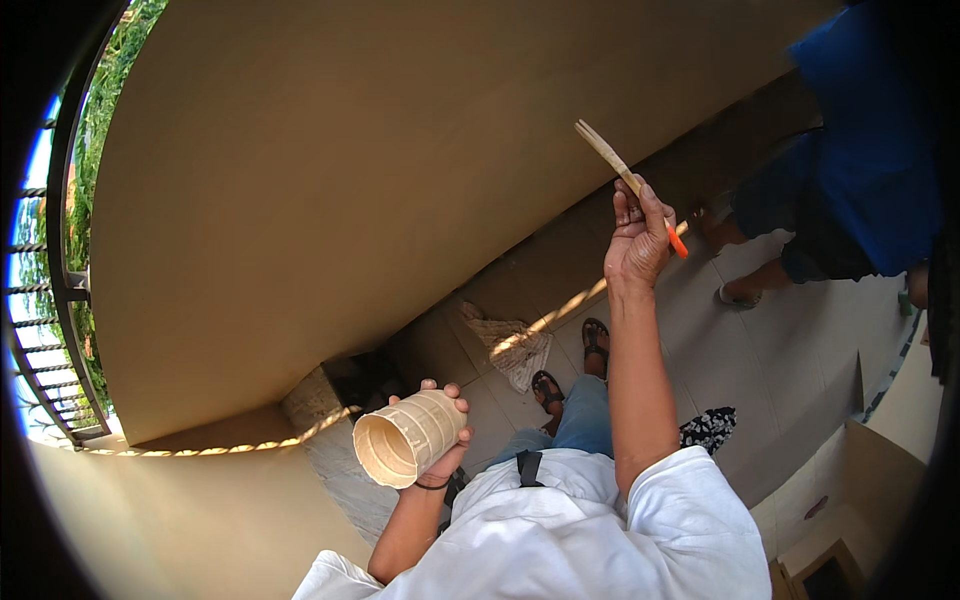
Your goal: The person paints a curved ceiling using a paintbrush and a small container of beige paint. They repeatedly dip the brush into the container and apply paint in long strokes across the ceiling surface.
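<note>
My left hand [448,462] is wrapped round a cream, ribbed cylindrical container [440,422]. The container lies on its side in my grip, its open mouth facing left, and its inside looks bare. Raised far to the right, my right hand [640,235] is closed round a slim, pale tool [605,150] with a split tip and an orange end. The tip points up and left toward the wall, apart from it as far as I can tell. My fingers cover the tool's middle, so its exact kind cannot be made out.
A plain tan wall [350,200] stretches across the far side. A railing [65,290] with greenery behind stands at far left. On the tiled floor [740,350] lies a crumpled cloth [515,350] near my sandalled feet. Another person in blue [870,150] stands at right.
</note>
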Available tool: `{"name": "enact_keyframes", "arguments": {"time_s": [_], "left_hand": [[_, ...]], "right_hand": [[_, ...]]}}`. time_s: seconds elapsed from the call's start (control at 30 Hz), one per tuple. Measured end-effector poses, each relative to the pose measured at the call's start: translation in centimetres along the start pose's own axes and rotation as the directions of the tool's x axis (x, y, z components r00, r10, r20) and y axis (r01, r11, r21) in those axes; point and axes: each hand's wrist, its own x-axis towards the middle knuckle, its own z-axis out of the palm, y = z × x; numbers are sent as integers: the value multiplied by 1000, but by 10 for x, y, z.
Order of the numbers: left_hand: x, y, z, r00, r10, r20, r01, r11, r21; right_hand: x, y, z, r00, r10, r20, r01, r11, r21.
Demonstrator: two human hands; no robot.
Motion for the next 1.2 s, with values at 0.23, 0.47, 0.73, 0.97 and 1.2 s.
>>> {"name": "enact_keyframes", "arguments": {"time_s": [0.23, 0.47, 0.73, 0.97, 1.2], "left_hand": [[16, -17, 12, 999, 31, -34, -34, 997, -76], [16, -3, 14, 998, -29, -52, 28, 999, -16], [16, 36, 1, 984, -178, -13, 178, 972, 154], [11, 49, -5, 990, -136, -26, 139, 973, 187], [9, 39, -7, 990, -140, -34, 144, 979, 143]], "right_hand": [[92, 55, 63, 986, -155, -59, 157, 987, 22], [40, 114, 81, 983, -160, -92, 157, 987, -39], [-71, 112, 14, 985, 120, 123, -98, 980, -174], [115, 53, 1, 978, 89, 190, -65, 989, -130], [201, 3, 7, 949, -309, -70, 311, 950, 19]]}}
